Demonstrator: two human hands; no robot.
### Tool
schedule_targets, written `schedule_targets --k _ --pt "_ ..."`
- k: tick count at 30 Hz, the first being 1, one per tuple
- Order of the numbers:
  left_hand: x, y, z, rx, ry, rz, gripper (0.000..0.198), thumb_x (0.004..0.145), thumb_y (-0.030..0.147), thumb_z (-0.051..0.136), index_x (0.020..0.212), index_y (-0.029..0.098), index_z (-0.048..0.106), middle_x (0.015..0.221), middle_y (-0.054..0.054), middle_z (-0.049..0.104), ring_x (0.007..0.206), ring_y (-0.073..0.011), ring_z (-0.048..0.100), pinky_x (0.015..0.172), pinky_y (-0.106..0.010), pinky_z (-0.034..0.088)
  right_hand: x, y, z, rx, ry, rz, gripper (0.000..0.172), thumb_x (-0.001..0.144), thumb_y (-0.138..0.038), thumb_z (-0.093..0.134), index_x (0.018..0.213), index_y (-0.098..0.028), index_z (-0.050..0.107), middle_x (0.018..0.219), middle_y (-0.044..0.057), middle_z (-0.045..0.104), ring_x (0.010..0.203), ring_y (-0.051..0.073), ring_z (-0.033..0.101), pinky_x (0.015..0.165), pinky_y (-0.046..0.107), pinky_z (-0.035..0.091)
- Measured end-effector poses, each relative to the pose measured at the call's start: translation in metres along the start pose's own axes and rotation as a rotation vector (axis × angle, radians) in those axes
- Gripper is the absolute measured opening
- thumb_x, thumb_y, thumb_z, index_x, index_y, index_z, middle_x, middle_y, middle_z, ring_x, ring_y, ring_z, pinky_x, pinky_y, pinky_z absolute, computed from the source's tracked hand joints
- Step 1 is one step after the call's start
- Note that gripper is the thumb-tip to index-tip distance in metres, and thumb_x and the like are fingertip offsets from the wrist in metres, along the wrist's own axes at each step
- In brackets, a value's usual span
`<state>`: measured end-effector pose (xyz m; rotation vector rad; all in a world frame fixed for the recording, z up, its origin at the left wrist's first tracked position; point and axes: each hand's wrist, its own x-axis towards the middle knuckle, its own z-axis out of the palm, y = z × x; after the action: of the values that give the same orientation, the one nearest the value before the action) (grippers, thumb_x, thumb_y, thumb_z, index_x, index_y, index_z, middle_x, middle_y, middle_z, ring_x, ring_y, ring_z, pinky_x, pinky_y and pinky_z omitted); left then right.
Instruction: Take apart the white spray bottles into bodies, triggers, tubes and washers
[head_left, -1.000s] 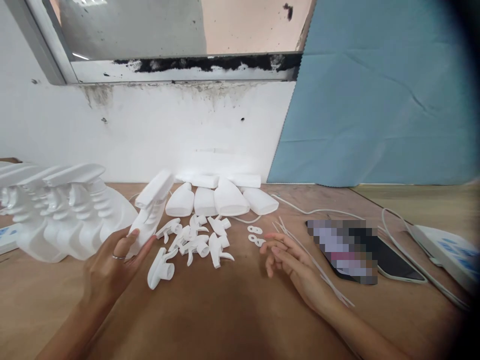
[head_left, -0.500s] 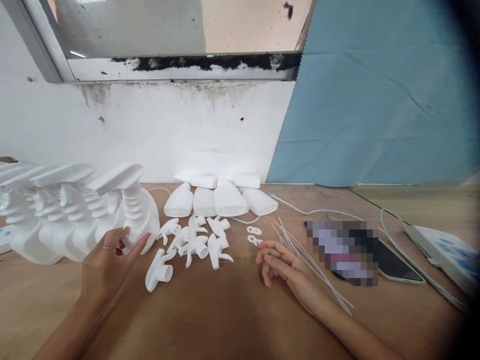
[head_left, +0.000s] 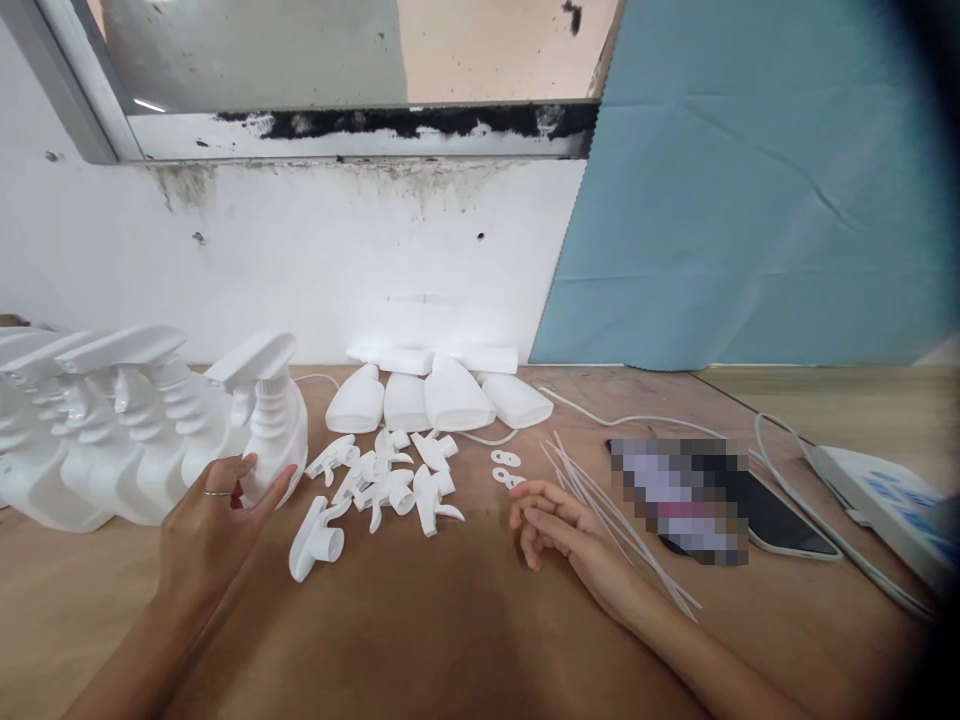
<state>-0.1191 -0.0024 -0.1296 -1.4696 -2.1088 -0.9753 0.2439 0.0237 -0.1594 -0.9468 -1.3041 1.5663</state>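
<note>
My left hand is closed on the lower body of a white spray bottle, thumb on the right side and fingers on the near left. The bottle stands upright with its spray head on, at the right end of a row of similar white spray bottles. My right hand hovers low over the table, fingers loosely curled and apart, holding nothing that I can see. Its fingertips are beside small flat white pieces with holes. Between my hands lie several loose white trigger spray heads.
White empty-looking bottle bodies lie along the wall. Thin white tubes rest right of my right hand. Farther right are a phone, partly blurred out, a white cable and a white box with blue marks.
The spray bottle in my left hand has turned and shifted slightly, its head now farther right and apart from the row. My right hand has hardly moved.
</note>
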Motion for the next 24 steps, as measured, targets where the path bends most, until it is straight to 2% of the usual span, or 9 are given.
schedule_targets --k 6,11,12,14,17,20,24 --pt "0.002 -0.005 0.002 -0.011 0.032 0.004 0.046 0.072 0.058 0.061 0.097 0.02 0.056 0.065 0.002 0.057 0.059 -0.0164 0.058 0.054 -0.026 0.042 0.001 0.001 -0.001 -0.002 -0.008 0.007 0.026 0.082 -0.04 0.063 0.096 -0.02 0.056 0.078 0.001 0.059 0.051 0.01 0.053 0.051 0.026 0.041" --pt "0.005 0.001 -0.007 0.085 -0.059 0.003 0.043 0.074 0.054 0.063 0.096 0.018 0.055 0.06 0.003 0.058 0.06 -0.019 0.062 0.052 -0.026 0.041 0.001 0.002 -0.002 -0.016 -0.018 0.015 0.025 0.082 -0.04 0.062 0.096 -0.02 0.056 0.078 0.0 0.058 0.05 0.01 0.053 0.051 0.026 0.041" --pt "0.006 0.003 -0.009 0.099 -0.061 0.014 0.042 0.075 0.053 0.063 0.096 0.018 0.055 0.064 0.002 0.061 0.062 -0.0195 0.063 0.052 -0.026 0.042 0.001 0.001 -0.002 -0.022 -0.015 0.017 0.025 0.083 -0.039 0.062 0.096 -0.02 0.056 0.078 0.0 0.058 0.051 0.01 0.054 0.051 0.026 0.041" --pt "0.007 0.006 -0.013 0.106 -0.021 0.055 0.036 0.076 0.051 0.063 0.09 0.018 0.055 0.086 -0.002 0.067 0.067 -0.0187 0.064 0.051 -0.026 0.043 0.001 0.001 -0.002 -0.025 -0.013 0.015 0.024 0.083 -0.039 0.062 0.096 -0.02 0.056 0.078 0.0 0.058 0.051 0.01 0.054 0.051 0.026 0.041" --pt "0.008 0.008 -0.016 0.082 0.039 0.115 0.031 0.079 0.048 0.062 0.077 0.019 0.051 0.12 -0.005 0.058 0.063 -0.0139 0.061 0.048 -0.027 0.043 0.001 0.002 -0.002 -0.026 -0.02 0.012 0.024 0.082 -0.039 0.062 0.095 -0.019 0.056 0.077 0.0 0.058 0.05 0.01 0.054 0.051 0.025 0.04" --pt "0.007 0.007 -0.016 0.072 0.058 0.141 0.031 0.078 0.047 0.062 0.074 0.02 0.049 0.12 -0.005 0.056 0.057 -0.0118 0.057 0.044 -0.027 0.041 0.002 0.003 -0.003 -0.025 -0.018 0.013 0.025 0.082 -0.04 0.063 0.095 -0.02 0.057 0.076 0.0 0.059 0.05 0.01 0.054 0.05 0.025 0.041" --pt "0.006 0.006 -0.014 0.066 0.017 0.123 0.028 0.08 0.045 0.06 0.083 0.02 0.048 0.118 -0.004 0.056 0.061 -0.0127 0.059 0.045 -0.026 0.041 0.002 0.003 -0.002 -0.032 -0.011 0.007 0.025 0.081 -0.04 0.063 0.094 -0.02 0.057 0.076 0.0 0.059 0.05 0.01 0.054 0.05 0.026 0.041"
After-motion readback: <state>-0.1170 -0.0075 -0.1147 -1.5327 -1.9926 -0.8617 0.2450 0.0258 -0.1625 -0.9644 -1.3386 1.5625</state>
